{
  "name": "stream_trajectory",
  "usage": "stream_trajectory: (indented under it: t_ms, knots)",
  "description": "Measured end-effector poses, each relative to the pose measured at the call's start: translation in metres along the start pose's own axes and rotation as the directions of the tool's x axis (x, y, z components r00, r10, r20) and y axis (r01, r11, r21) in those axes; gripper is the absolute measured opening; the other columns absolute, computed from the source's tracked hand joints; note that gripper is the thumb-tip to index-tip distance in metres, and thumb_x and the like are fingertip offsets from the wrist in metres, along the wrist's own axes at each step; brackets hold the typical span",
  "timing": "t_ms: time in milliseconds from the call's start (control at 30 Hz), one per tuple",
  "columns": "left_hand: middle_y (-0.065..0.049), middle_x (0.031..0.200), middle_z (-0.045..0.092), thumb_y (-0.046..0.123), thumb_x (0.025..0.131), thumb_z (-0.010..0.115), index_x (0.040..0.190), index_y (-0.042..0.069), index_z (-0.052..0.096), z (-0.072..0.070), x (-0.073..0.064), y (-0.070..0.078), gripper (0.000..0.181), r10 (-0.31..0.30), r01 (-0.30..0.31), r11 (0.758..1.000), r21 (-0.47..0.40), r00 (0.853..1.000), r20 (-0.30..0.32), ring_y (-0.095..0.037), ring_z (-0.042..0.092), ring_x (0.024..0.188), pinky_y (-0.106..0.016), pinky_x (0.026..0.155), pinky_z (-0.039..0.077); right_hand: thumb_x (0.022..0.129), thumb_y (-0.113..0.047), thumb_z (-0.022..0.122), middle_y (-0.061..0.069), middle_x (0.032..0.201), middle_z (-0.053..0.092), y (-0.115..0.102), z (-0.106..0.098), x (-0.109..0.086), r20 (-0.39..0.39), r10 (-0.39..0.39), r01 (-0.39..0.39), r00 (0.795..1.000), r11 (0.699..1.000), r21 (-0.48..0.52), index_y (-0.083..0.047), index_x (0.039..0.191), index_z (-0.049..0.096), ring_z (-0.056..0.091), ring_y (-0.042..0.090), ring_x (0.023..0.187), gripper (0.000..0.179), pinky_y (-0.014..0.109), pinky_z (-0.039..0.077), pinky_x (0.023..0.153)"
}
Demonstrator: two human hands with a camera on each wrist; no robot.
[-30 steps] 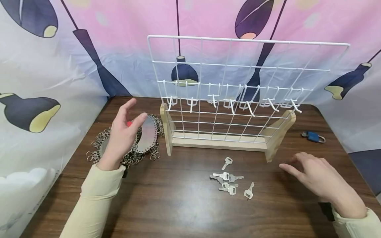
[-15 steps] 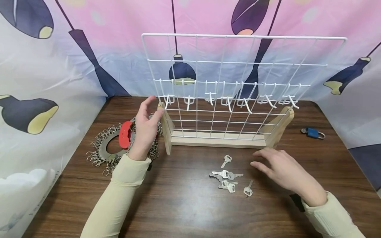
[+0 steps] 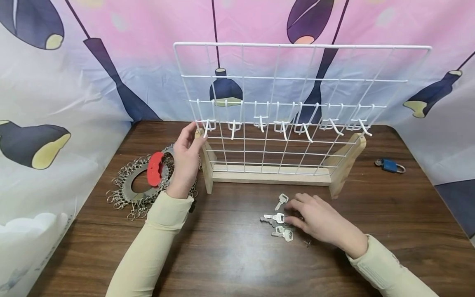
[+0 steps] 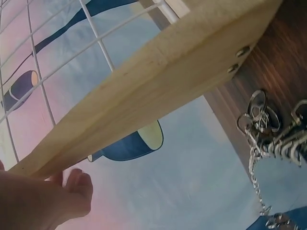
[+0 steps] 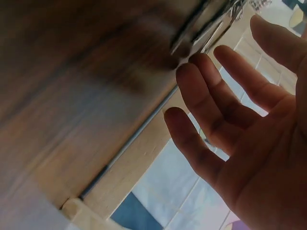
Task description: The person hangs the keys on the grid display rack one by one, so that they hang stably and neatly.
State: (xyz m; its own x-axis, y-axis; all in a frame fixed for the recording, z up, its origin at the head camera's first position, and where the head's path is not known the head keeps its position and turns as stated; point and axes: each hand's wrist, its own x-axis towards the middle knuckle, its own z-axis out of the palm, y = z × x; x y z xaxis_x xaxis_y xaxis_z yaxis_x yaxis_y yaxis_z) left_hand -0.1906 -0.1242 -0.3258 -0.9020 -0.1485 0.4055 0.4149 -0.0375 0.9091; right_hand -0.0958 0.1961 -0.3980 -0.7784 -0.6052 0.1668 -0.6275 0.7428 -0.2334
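In the head view my left hand is at the top of the left wooden upright of a white wire-grid rack. The left wrist view has this hand holding the end of the wooden upright, fingers on its far side. My right hand reaches over loose silver keys on the table, its fingertips beside a key and partly hiding others. Another key lies behind them. In the right wrist view the right hand has spread, slightly bent fingers, holding nothing visible.
White hooks hang in a row across the grid. Left of the rack lies a metal ring plate fringed with key rings, with a red handle. A blue padlock lies on the brown table at right.
My left hand has moved right from above the ring plate to the rack's left upright, uncovering the red handle. My right hand has moved left to the keys, covering some.
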Motion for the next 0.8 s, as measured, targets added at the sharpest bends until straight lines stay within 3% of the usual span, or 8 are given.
stream_trajectory:
  t_ms: [200, 467, 667, 800]
  knots:
    - [-0.001, 0.116, 0.063, -0.001, 0.094, 0.052, 0.124, -0.011, 0.056, -0.002, 0.002, -0.004, 0.032, 0.004, -0.006, 0.996, -0.085, 0.999, -0.033, -0.012, 0.055, 0.108, -0.027, 0.092, 0.042, 0.085, -0.038, 0.073, -0.004, 0.092, 0.055, -0.008, 0.005, 0.005, 0.008, -0.037, 0.037, 0.999, 0.999, -0.023, -0.014, 0.107, 0.070, 0.051, 0.011, 0.081, 0.033, 0.032, 0.042, 0.067]
    - [-0.004, 0.105, 0.063, -0.001, 0.094, 0.049, 0.110, -0.002, 0.060, -0.004, 0.005, -0.016, 0.019, 0.092, -0.087, 0.972, -0.218, 0.996, 0.010, -0.017, 0.058, 0.103, -0.029, 0.093, 0.042, 0.084, -0.039, 0.074, -0.004, 0.093, 0.054, -0.015, 0.011, 0.008, 0.031, -0.054, 0.056, 0.998, 0.996, -0.066, -0.015, 0.107, 0.070, 0.052, 0.015, 0.083, 0.033, 0.032, 0.041, 0.066]
    - [-0.007, 0.101, 0.062, -0.001, 0.098, 0.041, 0.110, -0.007, 0.051, -0.002, 0.007, -0.026, 0.017, 0.242, -0.216, 0.949, -0.231, 0.966, 0.090, -0.021, 0.062, 0.096, -0.036, 0.096, 0.042, 0.082, -0.036, 0.076, -0.004, 0.092, 0.054, -0.018, 0.006, 0.009, 0.053, -0.048, 0.053, 0.997, 0.995, -0.087, -0.015, 0.103, 0.071, 0.052, 0.016, 0.082, 0.030, 0.033, 0.041, 0.065]
    - [-0.004, 0.101, 0.062, 0.000, 0.098, 0.039, 0.112, -0.014, 0.044, -0.002, 0.008, -0.029, 0.020, 0.276, -0.239, 0.939, -0.249, 0.953, 0.124, -0.019, 0.061, 0.098, -0.036, 0.099, 0.040, 0.080, -0.035, 0.078, -0.003, 0.093, 0.055, -0.019, 0.004, 0.011, 0.057, -0.045, 0.051, 0.997, 0.993, -0.102, -0.014, 0.099, 0.069, 0.055, 0.018, 0.084, 0.029, 0.035, 0.042, 0.066]
